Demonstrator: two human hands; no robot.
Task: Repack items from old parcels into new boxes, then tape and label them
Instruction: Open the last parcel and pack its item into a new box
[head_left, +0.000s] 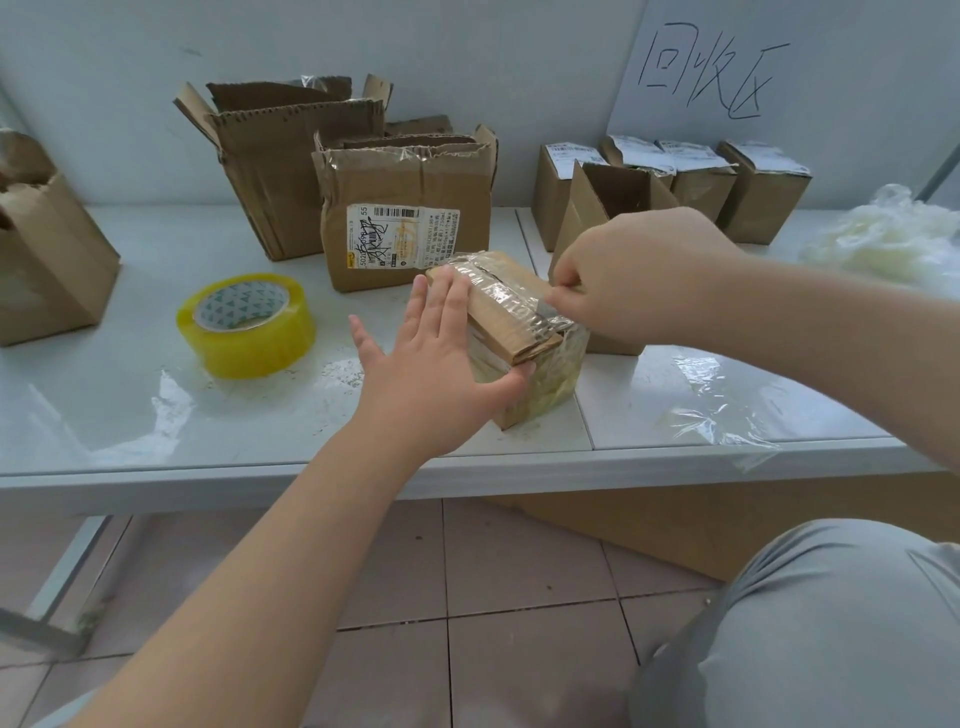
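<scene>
A small brown parcel (524, 332) wrapped in shiny clear tape sits near the front of the white table (130, 395). My left hand (431, 364) lies flat against its left side, fingers straight, thumb along the front edge. My right hand (634, 275) is over the parcel's right end, with fingers curled and pinching the tape at its top edge. A yellow roll of packing tape (249, 325) lies flat to the left of the parcel.
Opened old boxes (405, 218) stand behind the parcel, one bearing a shipping label. Several small labelled boxes (717, 182) line the back right. A brown box (47, 249) sits far left; crumpled plastic (893, 234) and tape scraps (722, 410) lie right.
</scene>
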